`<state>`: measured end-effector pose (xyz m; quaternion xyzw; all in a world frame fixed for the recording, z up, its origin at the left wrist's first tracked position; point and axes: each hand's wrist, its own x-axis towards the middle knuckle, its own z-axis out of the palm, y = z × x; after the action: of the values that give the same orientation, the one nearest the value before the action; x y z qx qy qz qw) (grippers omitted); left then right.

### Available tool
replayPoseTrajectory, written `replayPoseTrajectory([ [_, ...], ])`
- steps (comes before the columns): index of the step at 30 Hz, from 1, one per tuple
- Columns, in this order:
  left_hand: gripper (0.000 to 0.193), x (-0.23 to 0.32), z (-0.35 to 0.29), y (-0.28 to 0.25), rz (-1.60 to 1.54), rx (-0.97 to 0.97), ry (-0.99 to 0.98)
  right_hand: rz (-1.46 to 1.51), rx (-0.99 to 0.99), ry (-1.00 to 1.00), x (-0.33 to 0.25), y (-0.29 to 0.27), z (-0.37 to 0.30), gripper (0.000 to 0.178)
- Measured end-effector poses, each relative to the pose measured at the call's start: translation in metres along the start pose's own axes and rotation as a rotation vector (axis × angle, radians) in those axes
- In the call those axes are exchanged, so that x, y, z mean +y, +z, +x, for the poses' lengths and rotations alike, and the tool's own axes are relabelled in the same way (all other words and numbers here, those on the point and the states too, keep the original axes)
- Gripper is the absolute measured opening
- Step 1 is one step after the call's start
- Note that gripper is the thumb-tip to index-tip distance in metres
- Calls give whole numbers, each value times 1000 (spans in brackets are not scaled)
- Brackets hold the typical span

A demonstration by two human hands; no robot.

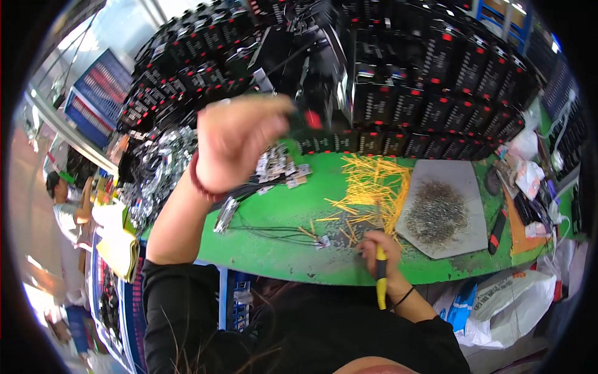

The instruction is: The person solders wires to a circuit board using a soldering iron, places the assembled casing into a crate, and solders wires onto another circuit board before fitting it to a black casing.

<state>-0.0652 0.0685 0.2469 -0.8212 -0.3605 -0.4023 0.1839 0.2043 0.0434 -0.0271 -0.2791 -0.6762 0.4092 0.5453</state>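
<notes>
My left hand (240,137) is raised over the left part of the green table (280,265), a red band on its wrist. Motion smears its fingers, so their grip is unclear. My right hand (389,249) is closed around a slim tool with a yellow-and-black handle (381,280), near the table's front edge; its working tip is hard to make out. Left of that hand lies a small metal part (322,242) on thin black wires. Thin yellow sticks or tubes (377,184) are strewn beyond my right hand. Small flat metal pieces (280,167) are heaped beside my left hand.
Stacked black boxes with red marks (442,112) wall off the far side. A grey board (442,243) bears a pile of small dark bits. A red-and-black knife-like tool (497,232) lies to its right. Shiny packed parts (162,174) crowd the left; a person (65,206) is beyond.
</notes>
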Motion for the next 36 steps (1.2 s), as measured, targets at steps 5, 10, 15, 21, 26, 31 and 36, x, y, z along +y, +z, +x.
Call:
replayPoseTrajectory([
  [5,21,25,-61,-61,122,-526,304,154,119,106,-30,-27,21,19],
  [10,17,55,-97,-93,164,-675,356,36,26,-269,-79,-13,103,25],
  [15,17,75,-113,-106,123,-828,387,-282,-336,-797,-134,42,179,41],
  [21,18,76,-142,-104,61,-709,442,-555,-680,-886,-121,81,199,32],
  [26,16,70,-160,-103,-4,-911,316,-652,-710,-958,-106,87,177,22],
  [31,50,57,-145,-91,187,-1162,-248,-629,-746,-819,-120,89,154,26],
  [36,55,43,-152,-42,259,-936,-626,-645,-788,-691,-122,97,154,22],
])
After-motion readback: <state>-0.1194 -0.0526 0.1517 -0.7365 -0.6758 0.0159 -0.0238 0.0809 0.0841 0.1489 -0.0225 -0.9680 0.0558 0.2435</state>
